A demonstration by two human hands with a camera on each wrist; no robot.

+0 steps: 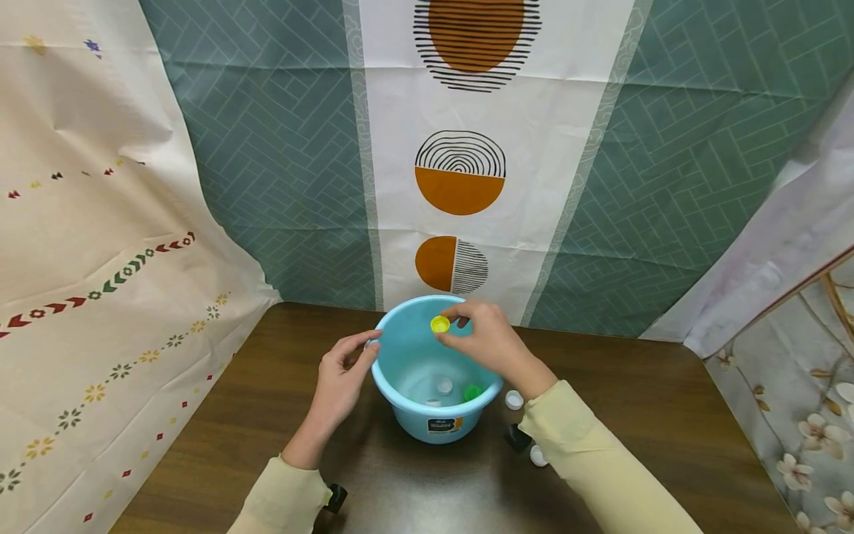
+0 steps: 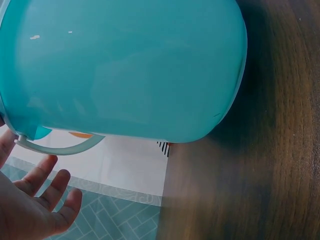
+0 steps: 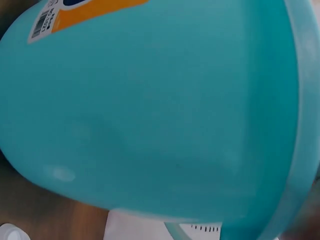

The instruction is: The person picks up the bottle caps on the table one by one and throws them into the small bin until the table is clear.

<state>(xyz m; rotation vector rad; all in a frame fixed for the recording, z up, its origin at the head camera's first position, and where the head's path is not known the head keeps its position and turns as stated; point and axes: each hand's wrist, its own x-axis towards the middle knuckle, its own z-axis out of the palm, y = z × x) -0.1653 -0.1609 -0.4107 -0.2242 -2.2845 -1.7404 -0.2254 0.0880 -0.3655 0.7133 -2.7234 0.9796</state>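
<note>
A light blue bucket (image 1: 415, 421) stands upright on the wooden table. At its left rim, my left hand (image 1: 339, 382) pinches the edge between thumb and index finger; the left wrist view shows the other fingers (image 2: 54, 190) spread beside the bucket's handle (image 2: 62, 148). Over the bucket's mouth, my right hand (image 1: 490, 337) pinches a yellow bottle cap (image 1: 439, 325), hollow side visible. Down inside lie a green cap (image 1: 472, 392) and a whitish cap (image 1: 444, 385), with another white one partly behind the front rim. The bucket's wall (image 3: 150, 110) fills the right wrist view, hiding the right hand there.
Two white caps lie on the table right of the bucket: one cap (image 1: 514, 400) near its wall, another cap (image 1: 538, 455) beside the right sleeve (image 1: 587, 452). A patterned cloth (image 1: 460, 111) hangs behind the table (image 1: 620, 386), with more cloth at both sides.
</note>
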